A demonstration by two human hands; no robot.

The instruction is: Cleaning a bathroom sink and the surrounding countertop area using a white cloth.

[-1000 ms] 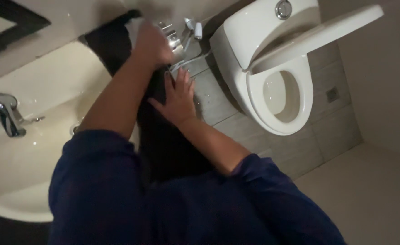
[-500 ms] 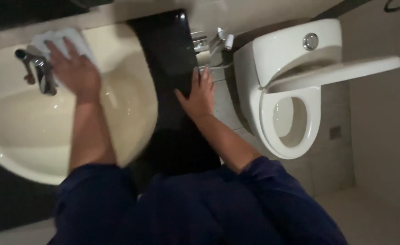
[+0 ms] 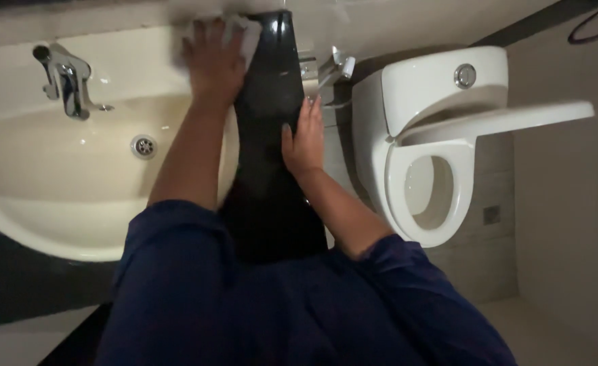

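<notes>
Your left hand (image 3: 212, 62) is at top centre of the frame, palm down and fingers spread, pressing a white cloth (image 3: 243, 34) flat onto the back rim of the cream basin (image 3: 55, 203), right where it meets the black countertop (image 3: 272, 135). Cloth sticks out past your fingertips, partly on the black surface. Your right hand (image 3: 303, 139) is just right of centre, open and flat, fingers together, resting on the right edge of that countertop and holding nothing. Hands are apart, with the black strip between them. Chrome tap (image 3: 65, 78) is upper left, drain (image 3: 143, 145) below it in the bowl. White toilet (image 3: 441, 135), seat lid raised, is on the right. Spray fitting (image 3: 336, 64) sits beside the tank.
</notes>
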